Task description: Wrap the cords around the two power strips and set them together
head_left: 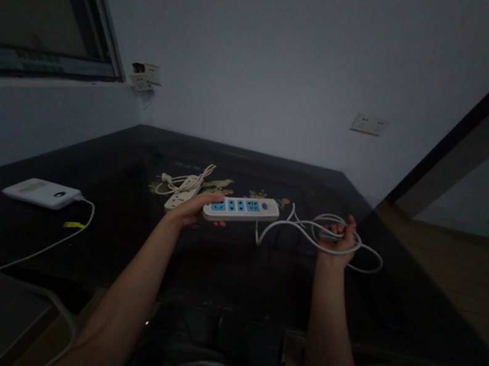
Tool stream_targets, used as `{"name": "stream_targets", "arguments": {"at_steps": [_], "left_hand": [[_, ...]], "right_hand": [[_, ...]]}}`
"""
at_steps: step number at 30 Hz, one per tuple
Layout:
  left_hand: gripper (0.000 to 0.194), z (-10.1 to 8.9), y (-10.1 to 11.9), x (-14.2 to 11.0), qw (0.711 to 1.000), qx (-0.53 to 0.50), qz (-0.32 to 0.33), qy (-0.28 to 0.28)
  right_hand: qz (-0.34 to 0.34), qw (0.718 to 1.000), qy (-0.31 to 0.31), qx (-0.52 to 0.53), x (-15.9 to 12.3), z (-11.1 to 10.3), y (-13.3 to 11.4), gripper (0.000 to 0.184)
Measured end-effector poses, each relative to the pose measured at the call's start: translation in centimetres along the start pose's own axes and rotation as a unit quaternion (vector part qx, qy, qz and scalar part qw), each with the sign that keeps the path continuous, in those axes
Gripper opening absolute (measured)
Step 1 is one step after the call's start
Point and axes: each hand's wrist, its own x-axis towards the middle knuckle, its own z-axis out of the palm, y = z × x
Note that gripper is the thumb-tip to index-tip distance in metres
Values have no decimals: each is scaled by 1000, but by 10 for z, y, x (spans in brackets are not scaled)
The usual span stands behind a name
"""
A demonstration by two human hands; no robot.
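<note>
My left hand point(193, 209) grips one end of a white power strip point(243, 208) with blue socket faces, thumb on top and fingers beneath. From the strip's far end a white cord point(282, 222) runs right in loose loops. My right hand point(340, 240) is closed around part of those loops, palm up, with the fingers curled. A second power strip point(184, 193), cream-white, lies on the dark table point(238, 276) just behind my left hand. Its own cord is bundled on top, and a plug point(164, 178) shows at the left.
At the left of the table lies a white power bank point(42, 193); its cable point(46, 250) with a yellow tag drops over the front edge. Wall sockets point(368, 124) sit at the back right, and loosely hanging ones point(142, 80) at the back left, near a window point(45, 0).
</note>
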Motion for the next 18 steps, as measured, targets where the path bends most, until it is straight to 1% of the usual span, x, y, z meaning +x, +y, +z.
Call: {"name": "stream_targets", "arguments": {"at_steps": [2, 3, 4, 6, 8, 10, 13, 15, 16, 18], "left_hand": [[30, -3, 0, 5, 996, -46, 31, 74], [29, -4, 1, 6, 992, -71, 43, 100], [29, -5, 1, 6, 987, -96, 51, 116], [32, -4, 3, 4, 981, -145, 59, 119], [38, -2, 3, -1, 978, -179, 62, 92], [45, 2, 0, -6, 979, -184, 74, 48], [58, 9, -5, -10, 984, -147, 95, -29], [64, 14, -7, -10, 984, -124, 106, -67], [65, 17, -8, -10, 983, -121, 112, -74], [61, 22, -6, -10, 981, -134, 129, -61]], "right_hand": [[2, 1000, 5, 7, -2, 1, 1, 19], [4, 1000, 6, 2, -4, 2, 2, 18], [7, 1000, 3, -12, -6, 3, 4, 19], [12, 998, -13, -58, -11, 5, 9, 22], [21, 993, -43, -109, -17, 8, 13, 28], [37, 984, -87, -154, -23, 11, 15, 34], [55, 960, -164, -222, -31, 15, 16, 42], [70, 942, -204, -257, -34, 17, 16, 45], [81, 934, -219, -270, -35, 17, 17, 46], [107, 921, -238, -289, -35, 17, 19, 47]]}}
